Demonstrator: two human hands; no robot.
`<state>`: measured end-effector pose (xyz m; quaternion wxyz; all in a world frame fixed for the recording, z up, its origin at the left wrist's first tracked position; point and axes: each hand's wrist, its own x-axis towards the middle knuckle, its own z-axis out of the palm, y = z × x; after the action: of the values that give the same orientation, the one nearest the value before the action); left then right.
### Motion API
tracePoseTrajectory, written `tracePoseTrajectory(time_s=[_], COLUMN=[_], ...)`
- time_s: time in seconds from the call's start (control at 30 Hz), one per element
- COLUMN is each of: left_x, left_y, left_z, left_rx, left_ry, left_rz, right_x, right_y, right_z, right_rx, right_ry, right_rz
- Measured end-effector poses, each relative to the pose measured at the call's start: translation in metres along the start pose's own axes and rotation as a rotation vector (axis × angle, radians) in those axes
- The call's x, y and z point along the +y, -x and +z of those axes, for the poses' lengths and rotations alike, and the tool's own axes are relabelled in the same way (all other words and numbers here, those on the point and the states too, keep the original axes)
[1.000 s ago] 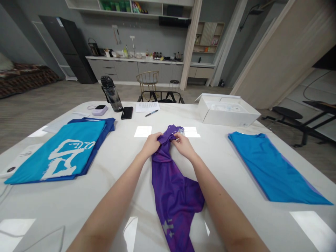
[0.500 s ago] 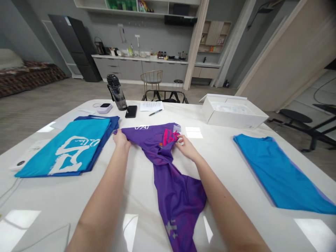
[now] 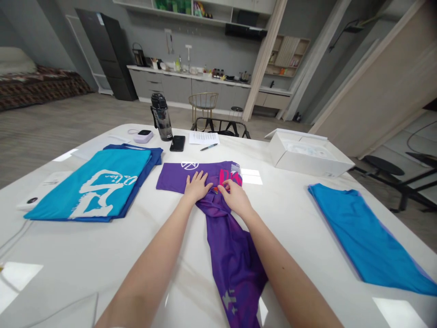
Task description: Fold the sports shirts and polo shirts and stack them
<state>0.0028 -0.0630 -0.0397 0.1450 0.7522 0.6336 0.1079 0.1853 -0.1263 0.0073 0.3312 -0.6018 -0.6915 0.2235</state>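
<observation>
A purple garment (image 3: 235,255) with white, pink and grey prints lies on the white table (image 3: 136,264); its exact kind is not clear. Its far part is spread sideways, while the rest runs bunched and wrinkled toward me. My left hand (image 3: 197,186) rests flat on the far part with fingers spread, just below a white round logo. With thumb and fingers together, my right hand (image 3: 235,197) pinches the cloth beside the pink print. The fingertips hide a little of the fabric there.
Folded blue shirts (image 3: 99,182) lie at left, and another folded blue garment (image 3: 368,237) at right. An open white box (image 3: 303,159) stands at the back right. Toward the back are a water bottle (image 3: 163,119), a phone (image 3: 177,143), a pen (image 3: 209,147) and paper (image 3: 204,138).
My left hand has let go of the garment's left corner and moved right to press flat on the cloth. The far part now lies flatter. My right hand still grips near the pink print.
</observation>
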Motion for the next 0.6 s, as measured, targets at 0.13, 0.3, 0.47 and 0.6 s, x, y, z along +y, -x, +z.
tracePoseTrajectory(time_s=[0.13,0.3,0.47,0.6], left_x=[-0.003,-0.004,-0.004,-0.005], left_y=[0.001,0.003,0.005,0.004], left_z=[-0.004,-0.007,-0.012,-0.013], left_rx=[-0.009,0.016,-0.015,0.01], left_ry=[0.032,0.041,0.043,0.037], left_rz=[-0.077,-0.143,-0.163,-0.223], right_x=[0.017,0.027,0.059,0.114], right_y=[-0.023,-0.042,-0.037,-0.024], right_z=[0.028,0.026,-0.033,-0.105], right_rx=[0.069,-0.066,0.129,0.426], right_ry=[0.242,0.346,0.29,0.175], right_rz=[0.155,0.149,0.193,0.454])
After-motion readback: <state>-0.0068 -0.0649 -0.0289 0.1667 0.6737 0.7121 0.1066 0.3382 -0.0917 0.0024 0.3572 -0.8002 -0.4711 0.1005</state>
